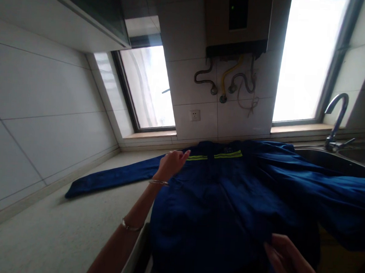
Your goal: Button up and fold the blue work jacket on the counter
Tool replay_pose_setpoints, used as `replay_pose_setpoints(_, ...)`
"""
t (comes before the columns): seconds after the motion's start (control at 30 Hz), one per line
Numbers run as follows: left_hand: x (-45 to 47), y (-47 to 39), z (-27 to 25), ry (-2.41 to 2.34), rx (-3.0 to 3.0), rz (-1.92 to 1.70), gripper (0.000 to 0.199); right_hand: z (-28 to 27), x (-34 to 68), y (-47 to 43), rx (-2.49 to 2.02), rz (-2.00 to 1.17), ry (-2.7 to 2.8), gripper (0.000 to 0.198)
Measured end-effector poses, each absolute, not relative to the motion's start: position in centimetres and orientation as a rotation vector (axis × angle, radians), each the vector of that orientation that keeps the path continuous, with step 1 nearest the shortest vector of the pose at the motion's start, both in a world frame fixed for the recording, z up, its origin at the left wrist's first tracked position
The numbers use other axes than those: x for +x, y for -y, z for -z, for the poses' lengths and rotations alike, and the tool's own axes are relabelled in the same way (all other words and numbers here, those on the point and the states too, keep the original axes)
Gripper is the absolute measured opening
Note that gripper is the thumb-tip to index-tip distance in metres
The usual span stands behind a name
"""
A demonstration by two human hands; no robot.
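A dark blue work jacket (203, 207) lies spread out, front up, with yellow-green stripes across its chest. One sleeve stretches left over the countertop; the other drapes to the right by the sink. My left hand (173, 162), with two bangles on its arm, is over the jacket's left chest beside the stripe. Its fingers look curled, and whatever they may hold is hidden. Low on the right, my right hand (289, 258) pinches the jacket near its lower front edge. Deep shadow hides much of the hem.
Pale countertop (81, 225) runs along the left wall. At the right are a sink (360, 153) and a curved faucet (336, 121). A water heater (239, 24) with pipes hangs on the tiled wall between two windows, above a socket (195, 115). A cabinet (75, 14) juts out upper left.
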State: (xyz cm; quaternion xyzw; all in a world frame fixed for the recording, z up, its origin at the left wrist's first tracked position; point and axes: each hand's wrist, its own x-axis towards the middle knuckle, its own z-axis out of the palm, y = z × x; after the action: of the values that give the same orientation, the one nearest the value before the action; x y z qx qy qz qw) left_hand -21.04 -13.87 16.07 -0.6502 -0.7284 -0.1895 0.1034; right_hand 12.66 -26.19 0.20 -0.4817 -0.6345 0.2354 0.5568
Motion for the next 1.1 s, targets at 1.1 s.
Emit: replay_pose_setpoints(1.1,-9.0,26.8,-17.2,0.869,-2.576,0.160,0.013,-7.7,10.3,26.6,-0.891,-0.134,1.774,0.020)
